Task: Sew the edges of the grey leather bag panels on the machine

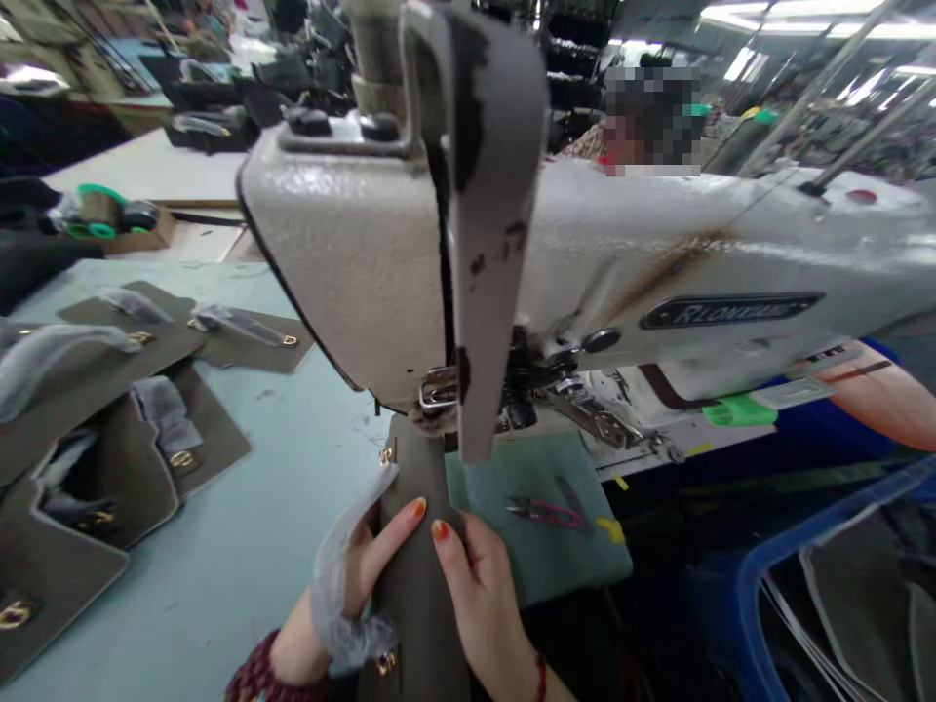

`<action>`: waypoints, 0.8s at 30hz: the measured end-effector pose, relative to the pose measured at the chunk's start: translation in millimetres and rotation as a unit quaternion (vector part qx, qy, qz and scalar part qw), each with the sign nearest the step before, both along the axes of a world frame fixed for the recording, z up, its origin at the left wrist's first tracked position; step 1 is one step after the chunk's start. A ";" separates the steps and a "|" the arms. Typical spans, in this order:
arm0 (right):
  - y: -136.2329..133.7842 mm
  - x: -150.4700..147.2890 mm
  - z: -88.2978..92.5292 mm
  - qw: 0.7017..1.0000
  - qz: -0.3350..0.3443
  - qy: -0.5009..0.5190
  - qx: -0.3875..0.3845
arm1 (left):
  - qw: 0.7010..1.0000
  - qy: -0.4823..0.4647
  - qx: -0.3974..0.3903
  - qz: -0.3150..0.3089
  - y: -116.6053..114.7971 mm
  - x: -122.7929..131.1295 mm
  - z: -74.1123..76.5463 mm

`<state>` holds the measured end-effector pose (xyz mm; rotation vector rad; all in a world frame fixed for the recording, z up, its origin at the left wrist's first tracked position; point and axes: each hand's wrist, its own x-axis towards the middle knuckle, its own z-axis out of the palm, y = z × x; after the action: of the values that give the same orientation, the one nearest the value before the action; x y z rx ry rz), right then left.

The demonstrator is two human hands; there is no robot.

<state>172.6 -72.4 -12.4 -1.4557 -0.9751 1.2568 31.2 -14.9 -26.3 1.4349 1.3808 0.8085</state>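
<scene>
A grey-brown bag panel point(420, 575) runs under the head of the sewing machine point(351, 234). My left hand point(376, 561) grips its left side, thumb on top and the other fingers mostly hidden. A bag handle wrapped in whitish film point(332, 575) loops over my left wrist; gold-coloured fittings point(386, 663) join it to the panel. My right hand point(487, 595) pinches the right edge, thumb above and fingers curled at the side. Both thumbs point toward each other, slightly apart. The needle area is hidden behind the machine's front guard point(487, 244).
Several similar panels with wrapped handles point(146, 429) lie on the pale table point(270, 546) at left. Pink thread snips point(548, 512) rest on the green pad point(606, 565) right of my hands. A blue bin point(753, 575) stands lower right. A person point(585, 141) is behind the machine.
</scene>
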 end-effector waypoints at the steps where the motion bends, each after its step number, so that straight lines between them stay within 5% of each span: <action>1: -3.0 0.3 2.4 0.999 0.001 -0.043 0.010 | 1.000 -0.015 -0.023 -0.002 2.5 4.2 6.1; 6: -9.8 8.2 10.7 0.991 0.016 -0.130 0.005 | 0.991 -0.076 -0.110 0.026 4.8 8.3 20.5; 24: 39.3 12.5 15.0 0.992 0.015 -0.123 0.032 | 0.985 -0.137 -0.098 0.046 42.6 13.8 29.6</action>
<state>185.2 -33.1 2.6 -1.5751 -1.1938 1.0730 45.0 27.7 3.3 1.0713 1.2836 0.8673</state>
